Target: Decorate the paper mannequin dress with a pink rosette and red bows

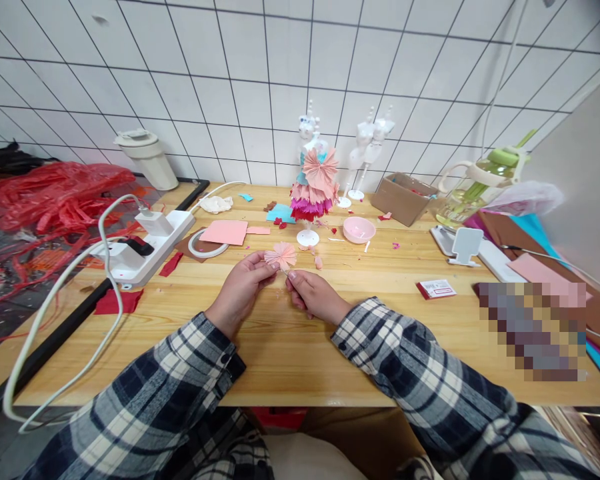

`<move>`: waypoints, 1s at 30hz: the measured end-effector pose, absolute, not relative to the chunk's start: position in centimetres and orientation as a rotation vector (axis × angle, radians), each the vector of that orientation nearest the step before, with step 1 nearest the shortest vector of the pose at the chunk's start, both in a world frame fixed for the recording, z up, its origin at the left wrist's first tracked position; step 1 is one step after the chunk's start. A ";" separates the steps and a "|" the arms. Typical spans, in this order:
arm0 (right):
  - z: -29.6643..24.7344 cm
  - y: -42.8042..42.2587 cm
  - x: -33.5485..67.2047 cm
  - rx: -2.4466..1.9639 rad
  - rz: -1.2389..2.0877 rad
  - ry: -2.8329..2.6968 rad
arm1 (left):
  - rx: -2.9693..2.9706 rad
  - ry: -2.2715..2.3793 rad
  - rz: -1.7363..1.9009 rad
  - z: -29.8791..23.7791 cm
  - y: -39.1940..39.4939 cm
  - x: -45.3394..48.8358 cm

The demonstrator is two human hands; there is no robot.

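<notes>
At the far left, red plastic bags (65, 190) lie in a heap beside the bench (300, 373). A white lidded tumbler (153, 163) stands near the tiled wall (240, 87). Nearer, a white power strip (155, 252) with plugs and cables lies along the left side, a piece of dark red paper (123, 302) just beside it. Next comes a roll of tape (196, 248), partly covered by a pink paper sheet (225, 232).

The left hand (243, 283) pinches a pleated pink paper fan (281, 253) at its lower left, thumb and fingers pressed together; the fan is held above the bench. The right hand (316, 293), its fingers curled closed, grips a thin dark tool (285, 272) whose tip meets the fan's base; it is too small to identify.

Beyond the hands stands a miniature mannequin (313, 187) in tiered coloured paper, with a larger pink rosette (320, 171) on its front. Rightward are a pink bowl (359, 230), two white mannequins (369, 143), a cardboard box (403, 199), a red-and-white packet (437, 289), a white phone stand (467, 246) and a green-lidded bottle (480, 187).
</notes>
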State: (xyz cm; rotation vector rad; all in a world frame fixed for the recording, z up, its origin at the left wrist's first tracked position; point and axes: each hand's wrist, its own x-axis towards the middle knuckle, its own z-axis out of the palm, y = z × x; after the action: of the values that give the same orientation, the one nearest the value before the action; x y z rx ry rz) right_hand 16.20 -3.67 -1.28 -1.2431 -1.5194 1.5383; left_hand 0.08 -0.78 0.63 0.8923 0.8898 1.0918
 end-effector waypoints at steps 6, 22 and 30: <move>-1.2 -3.7 16.2 -1.249 1.510 -1.528 | 0.887 0.887 1.095 0.5 -0.7 0.0; -1.4 -3.8 16.1 -1.236 1.559 -1.436 | 0.808 0.944 1.124 0.6 -0.7 0.0; -1.5 -3.7 16.1 -1.201 1.578 -1.416 | 0.793 0.940 1.097 0.3 -0.7 0.1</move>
State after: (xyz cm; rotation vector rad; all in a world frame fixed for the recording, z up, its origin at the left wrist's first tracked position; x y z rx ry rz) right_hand 16.06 -3.69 -1.52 -1.2010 -1.4161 1.5783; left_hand 0.07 -0.72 0.32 0.7933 0.9400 1.0969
